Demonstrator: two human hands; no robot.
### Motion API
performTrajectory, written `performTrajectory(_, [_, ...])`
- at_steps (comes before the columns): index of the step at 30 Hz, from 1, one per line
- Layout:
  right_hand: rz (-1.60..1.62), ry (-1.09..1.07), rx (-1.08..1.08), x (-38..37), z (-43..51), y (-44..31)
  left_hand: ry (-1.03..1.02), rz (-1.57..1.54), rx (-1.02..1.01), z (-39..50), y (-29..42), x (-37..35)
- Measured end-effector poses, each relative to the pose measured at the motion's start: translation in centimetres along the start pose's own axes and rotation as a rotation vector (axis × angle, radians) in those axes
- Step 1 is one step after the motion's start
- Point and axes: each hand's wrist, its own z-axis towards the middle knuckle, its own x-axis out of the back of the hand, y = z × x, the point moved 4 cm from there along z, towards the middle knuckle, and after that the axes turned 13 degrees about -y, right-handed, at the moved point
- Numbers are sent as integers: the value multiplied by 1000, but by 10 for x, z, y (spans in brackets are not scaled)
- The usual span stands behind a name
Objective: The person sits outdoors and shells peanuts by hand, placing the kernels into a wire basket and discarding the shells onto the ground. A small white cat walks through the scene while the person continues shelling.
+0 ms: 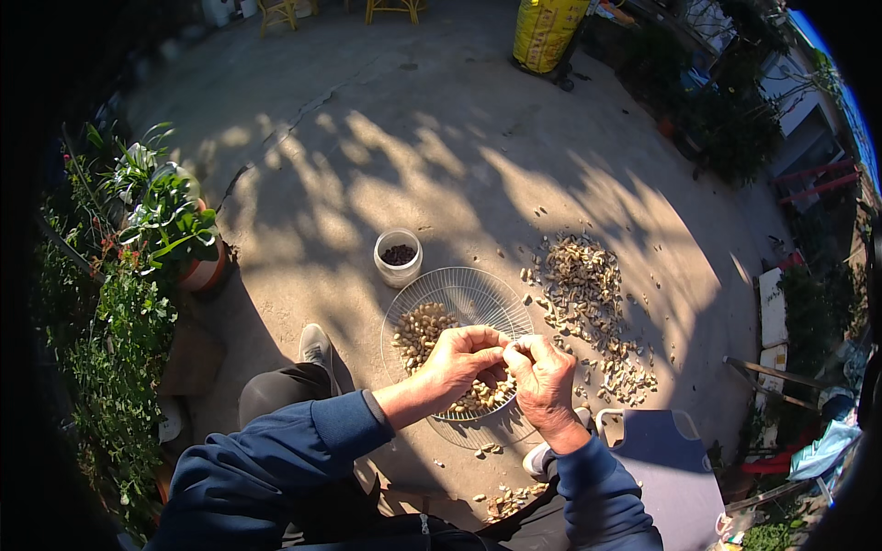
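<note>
My left hand (468,358) and my right hand (542,379) meet at the fingertips above a round wire basket (486,293). Pinched between them is a small thing, seemingly a peanut, mostly hidden by the fingers. Unshelled peanuts (422,329) lie heaped in the basket's left part, and more show beneath my hands. Just beyond the basket's far rim stands a lidless clear jar (398,273) with dark kernels (398,255) inside. On the concrete to the right spreads a pile of broken peanut shells (584,275).
Shell bits (513,501) lie between my feet. A grey fabric seat (665,468) with a metal frame stands at my right. Potted plants (172,227) line the left side. Farther off are a yellow sack (544,34) and bamboo-like chair legs (391,10).
</note>
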Motion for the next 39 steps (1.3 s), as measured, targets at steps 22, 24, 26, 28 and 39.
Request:
performTrajectory(22, [-211,-2,137,-6,-3,-6,-4,-255,9,-1,-5,-4])
performTrajectory(24, [-292,-54,198,-17,-5,-12,-63,-315,11,-1,-10,-10])
performTrajectory(26, [-461,-84,268,-33,-8,-18,-131,-467,78,3,-18,-16])
performTrajectory(28, [-539,-105,306,-42,-10,-19,12,-629,100,3,-27,-13])
performTrajectory(39, [-420,-110,262,-48,-6,-8,91,-570,42,5,-30,0])
